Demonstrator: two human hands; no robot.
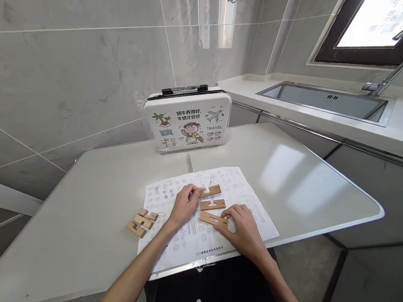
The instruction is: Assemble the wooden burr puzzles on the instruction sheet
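A white folding table (98,199) stands against grey wall tiles, with a printed sheet (252,210) spread near its front edge. Both forearms reach in from below. The left hand (183,206) lies palm down, its fingers curled together and pinching the left end of the top wooden piece (210,191). The right hand (244,229) bends inward, thumb and fingertips closed on the right end of the slotted wooden piece (213,220). A middle piece (212,204) lies untouched between them on the sheet.

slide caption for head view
The left hand and right hand touch flat notched wooden pieces on a printed paper sheet on a white table.
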